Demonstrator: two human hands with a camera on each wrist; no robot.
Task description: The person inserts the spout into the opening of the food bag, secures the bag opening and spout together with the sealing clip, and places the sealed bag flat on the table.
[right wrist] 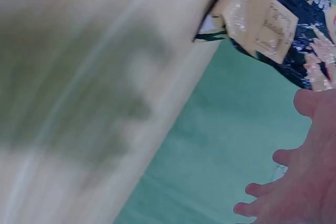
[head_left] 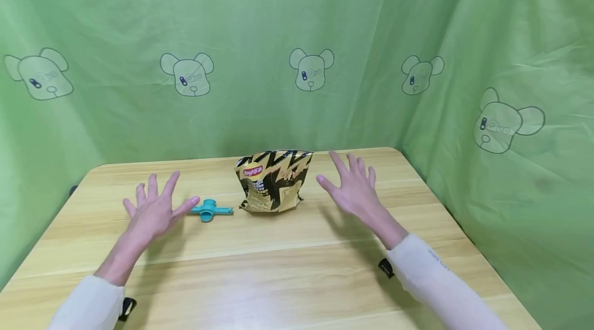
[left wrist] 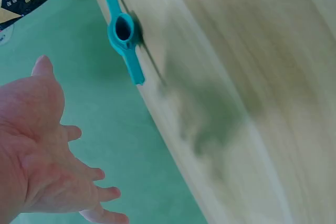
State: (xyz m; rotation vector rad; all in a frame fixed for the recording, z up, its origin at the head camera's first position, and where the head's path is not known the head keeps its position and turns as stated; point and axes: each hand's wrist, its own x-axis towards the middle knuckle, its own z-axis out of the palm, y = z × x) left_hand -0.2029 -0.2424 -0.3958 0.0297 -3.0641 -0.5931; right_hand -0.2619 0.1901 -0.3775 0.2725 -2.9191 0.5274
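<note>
A black-and-gold Lay's chip bag [head_left: 274,183] stands upright toward the back of the table. Left of it lies a teal bag clip [head_left: 209,210] with a round spout at its middle; the left wrist view shows the spout's dark opening. My left hand [head_left: 155,214] hovers over the table beside the clip, fingers spread, its thumb overlapping the clip's left end in the head view. To the right of the bag, my right hand [head_left: 355,191] is held above the table with fingers spread and nothing in it. In the right wrist view the bag [right wrist: 275,30] appears beyond the thumb.
The light wooden table [head_left: 260,278] has a rounded far edge. Green curtains [head_left: 250,15] printed with mouse-like heads hang behind it and along both sides. Dark straps [head_left: 386,267] show at the sleeves.
</note>
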